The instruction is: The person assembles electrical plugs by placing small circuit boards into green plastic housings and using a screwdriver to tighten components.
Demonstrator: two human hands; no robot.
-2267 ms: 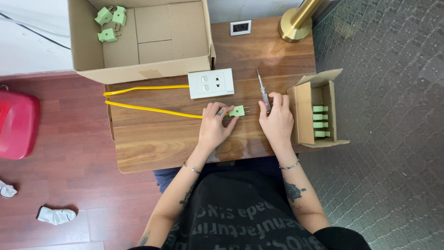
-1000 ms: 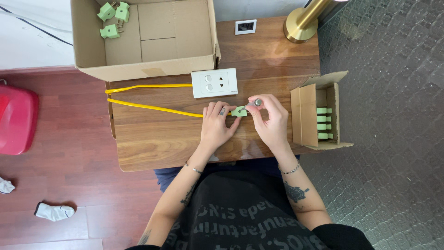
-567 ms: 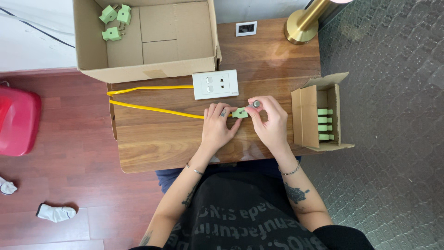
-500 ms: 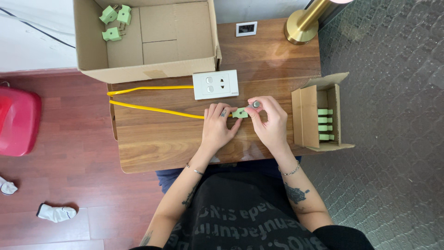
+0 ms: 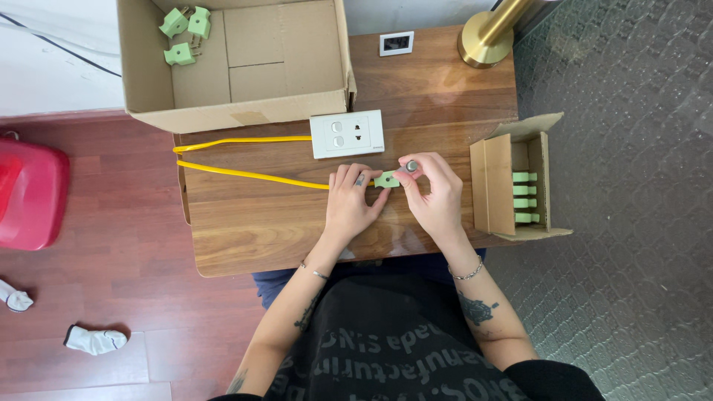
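Since two seconds ago the right hand point(image 5: 438, 194) has swung its screwdriver point(image 5: 411, 165) upright onto the green plug point(image 5: 386, 179); the left hand point(image 5: 349, 202) stays put. From overhead, both grips are clamped: left fingers pinch the plug at the end of the yellow cable point(image 5: 245, 174), mid-bench point(image 5: 245, 230), just below the white socket plate point(image 5: 347, 134). More green plugs sit in the small carton point(image 5: 496, 182) at the right edge.

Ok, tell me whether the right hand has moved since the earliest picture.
Yes. The right hand has shifted left, away from the small box, and now pinches a tool on the green plug.
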